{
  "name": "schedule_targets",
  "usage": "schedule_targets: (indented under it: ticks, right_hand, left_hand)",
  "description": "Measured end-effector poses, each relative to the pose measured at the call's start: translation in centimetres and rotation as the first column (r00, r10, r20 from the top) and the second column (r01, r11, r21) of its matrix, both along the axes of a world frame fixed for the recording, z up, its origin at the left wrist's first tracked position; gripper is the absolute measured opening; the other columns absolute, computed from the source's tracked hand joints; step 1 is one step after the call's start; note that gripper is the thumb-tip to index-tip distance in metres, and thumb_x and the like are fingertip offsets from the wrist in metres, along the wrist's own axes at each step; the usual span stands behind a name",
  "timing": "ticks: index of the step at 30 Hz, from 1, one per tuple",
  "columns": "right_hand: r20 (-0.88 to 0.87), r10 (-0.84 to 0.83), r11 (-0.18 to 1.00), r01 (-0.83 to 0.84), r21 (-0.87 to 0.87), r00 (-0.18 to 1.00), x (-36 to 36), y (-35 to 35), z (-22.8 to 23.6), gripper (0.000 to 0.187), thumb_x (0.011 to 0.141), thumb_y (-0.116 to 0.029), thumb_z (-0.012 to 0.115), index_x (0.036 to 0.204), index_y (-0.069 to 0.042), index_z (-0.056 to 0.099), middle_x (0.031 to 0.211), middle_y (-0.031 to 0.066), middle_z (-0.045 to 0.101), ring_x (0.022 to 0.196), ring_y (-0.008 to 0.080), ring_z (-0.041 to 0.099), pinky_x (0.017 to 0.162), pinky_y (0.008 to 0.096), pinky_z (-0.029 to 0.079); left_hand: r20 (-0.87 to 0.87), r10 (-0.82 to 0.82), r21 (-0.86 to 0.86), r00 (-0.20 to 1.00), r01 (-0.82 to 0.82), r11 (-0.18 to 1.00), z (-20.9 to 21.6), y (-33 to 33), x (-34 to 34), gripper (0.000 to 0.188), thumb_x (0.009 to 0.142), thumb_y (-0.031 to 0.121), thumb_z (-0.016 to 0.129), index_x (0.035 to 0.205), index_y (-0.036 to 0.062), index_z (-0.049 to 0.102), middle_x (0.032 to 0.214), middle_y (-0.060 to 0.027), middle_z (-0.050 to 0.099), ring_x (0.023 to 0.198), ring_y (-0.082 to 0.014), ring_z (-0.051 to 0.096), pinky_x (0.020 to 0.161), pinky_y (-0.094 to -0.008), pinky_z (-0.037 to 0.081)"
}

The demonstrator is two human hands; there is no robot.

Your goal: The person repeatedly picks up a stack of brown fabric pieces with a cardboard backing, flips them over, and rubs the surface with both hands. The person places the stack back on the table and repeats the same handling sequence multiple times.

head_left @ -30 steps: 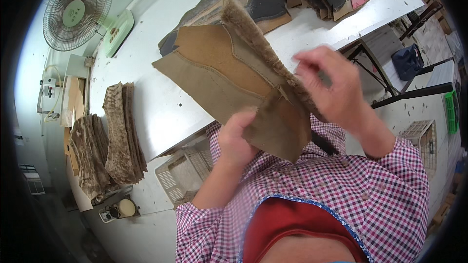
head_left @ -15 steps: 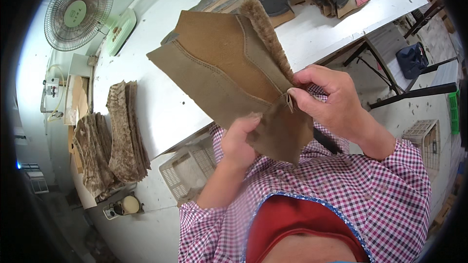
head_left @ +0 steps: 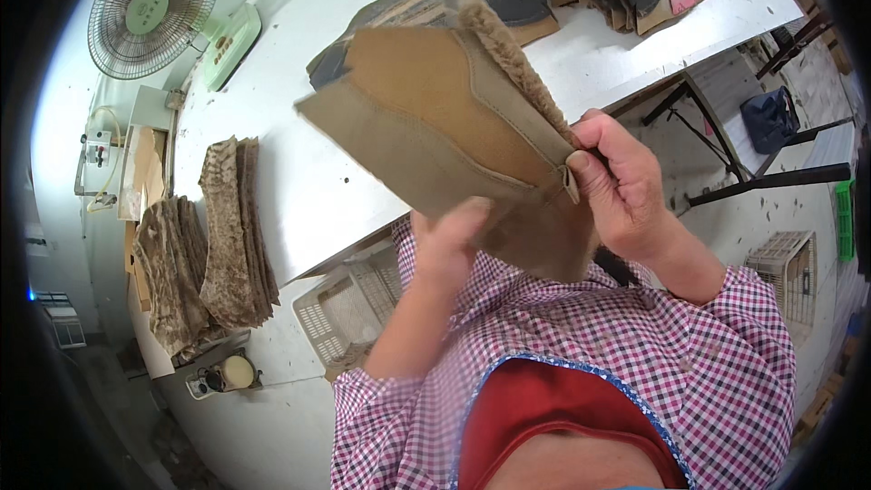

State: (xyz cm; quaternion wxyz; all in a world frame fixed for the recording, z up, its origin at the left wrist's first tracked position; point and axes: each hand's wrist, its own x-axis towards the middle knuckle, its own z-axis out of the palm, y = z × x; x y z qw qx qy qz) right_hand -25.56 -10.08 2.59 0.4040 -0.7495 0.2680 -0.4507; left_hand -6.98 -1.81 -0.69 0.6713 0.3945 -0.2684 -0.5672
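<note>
In front of my chest I hold up a brown leather boot upper (head_left: 435,104), a stitched piece with a tan centre panel, darker side panels and a fleece lining (head_left: 513,54) along its far edge. The thumb and fingers of my right hand (head_left: 621,177) pinch it at the right, by a small folded tab (head_left: 569,185). My left hand (head_left: 449,240) is at the lower left edge, thumb lying over the leather and the other fingers hidden behind it. Motion smears part of the left hand and the piece.
On the white table (head_left: 299,181) lie stacks of mottled fleece pieces (head_left: 231,236) at left and piled dark boot pieces (head_left: 517,0) at the back. A green fan (head_left: 150,14) stands far left. Below are a plastic crate (head_left: 349,308), a wire basket (head_left: 782,272) and a dark bag (head_left: 769,118).
The boot upper has shifted slightly right and tilted in my hands. My right hand has turned a little and still pinches the same edge; my left hand keeps its place at the lower left edge.
</note>
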Motion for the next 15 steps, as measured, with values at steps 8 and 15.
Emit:
schedule_targets:
  ticks: [8,15]
  right_hand:
    - [-0.094,0.079,0.996,-0.083,-0.034,0.992,0.3,-0.4,-2.6,0.007,0.087,0.005,0.054,0.087,-0.001,0.05,0.075,0.0095,0.046,0.062,0.0217,0.046,0.057,0.0303,0.04]
    - [-0.165,0.21,0.945,-0.156,0.288,0.964,-1.0,-2.1,-1.6,0.032,0.097,-0.029,0.054,0.107,0.0,0.061,0.095,0.0058,0.062,0.085,0.0108,0.056,0.074,0.0264,0.047]
  left_hand:
    - [-0.421,0.027,-0.031,0.906,-0.043,0.999,1.3,-3.6,3.5,0.047,0.09,0.023,0.05,0.129,-0.003,0.046,0.127,-0.0155,0.055,0.117,-0.0321,0.053,0.099,-0.0451,0.044]
    - [-0.537,-0.043,-0.06,0.843,0.013,0.998,1.4,-2.8,3.5,0.043,0.092,0.021,0.048,0.129,-0.0004,0.047,0.128,-0.015,0.055,0.117,-0.0326,0.053,0.1,-0.0469,0.044]
